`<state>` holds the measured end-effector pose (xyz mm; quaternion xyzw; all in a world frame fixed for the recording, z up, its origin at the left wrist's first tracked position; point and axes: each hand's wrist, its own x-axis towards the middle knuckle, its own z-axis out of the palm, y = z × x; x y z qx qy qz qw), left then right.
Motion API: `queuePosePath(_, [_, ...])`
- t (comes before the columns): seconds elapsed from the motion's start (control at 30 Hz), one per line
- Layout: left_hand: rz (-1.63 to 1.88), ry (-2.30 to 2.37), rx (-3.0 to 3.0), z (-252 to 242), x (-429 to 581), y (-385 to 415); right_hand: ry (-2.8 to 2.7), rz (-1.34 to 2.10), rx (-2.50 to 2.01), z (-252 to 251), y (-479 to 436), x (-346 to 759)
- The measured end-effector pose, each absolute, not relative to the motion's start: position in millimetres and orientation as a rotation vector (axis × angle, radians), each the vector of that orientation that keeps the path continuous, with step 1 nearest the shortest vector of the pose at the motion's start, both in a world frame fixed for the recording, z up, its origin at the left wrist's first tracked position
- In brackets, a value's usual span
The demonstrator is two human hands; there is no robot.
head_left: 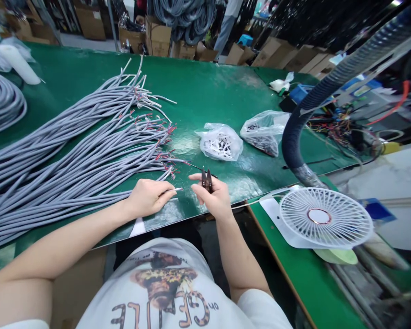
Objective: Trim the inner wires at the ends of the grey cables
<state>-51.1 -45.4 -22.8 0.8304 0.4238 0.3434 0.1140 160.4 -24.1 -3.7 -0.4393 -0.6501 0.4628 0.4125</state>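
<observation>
Right now my left hand (pixel 149 196) is curled over the end of one grey cable (pixel 89 201), fingers pressed together around it, with its thin stripped wire tips (pixel 176 189) poking out toward the right. That cable lies at the near edge of the green table (pixel 208 96), at the front of the big bundle of grey cables (pixel 71 151) that fans across the table from the left, its red and white stripped ends all pointing toward the middle.

My right hand (pixel 214 194) sits just beside the left, apart from it by a small gap, and it is closed around a small pair of dark snips (pixel 207 179), whose blades stick up between my thumb and forefinger (the blade tips look nearly closed, though I cannot tell for sure). The snips are near the wire tips but not touching them.

Farther out on the table lie two clear plastic bags: one (pixel 221 142) with white and dark small parts in it, and another (pixel 263 131) to its right with darker parts. A thick ribbed hose (pixel 329 82) curves down on the right, and below it a white fan (pixel 325 217) lies face up on the lower green bench (pixel 294 283). A coil of grey cable (pixel 2 103) rests at the far left, and cardboard boxes (pixel 157 39) line the floor beyond the table.
</observation>
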Motion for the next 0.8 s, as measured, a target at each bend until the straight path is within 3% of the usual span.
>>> queuePosePath(0.3, [0.921, 1.173, 2.543, -19.4, -52.2, -46.2, -2.626, 0.545, -0.858, 12.9, -18.0, 155.9])
queuePosePath(0.47, [0.89, 1.117, 2.653, -20.7, -52.7, -45.6, -2.898, 0.445, -0.919, 32.4, -14.6, 150.9])
queuePosePath(0.6, [0.854, 1.119, 2.619, -18.2, -52.2, -46.1, -2.79, 0.743, -0.803, 27.2, -2.0, 152.6])
queuePosePath(0.8, [0.944, 1.141, 2.511, -20.4, -52.4, -45.9, -2.083, 1.598, -0.772, -16.4, 10.8, 151.1])
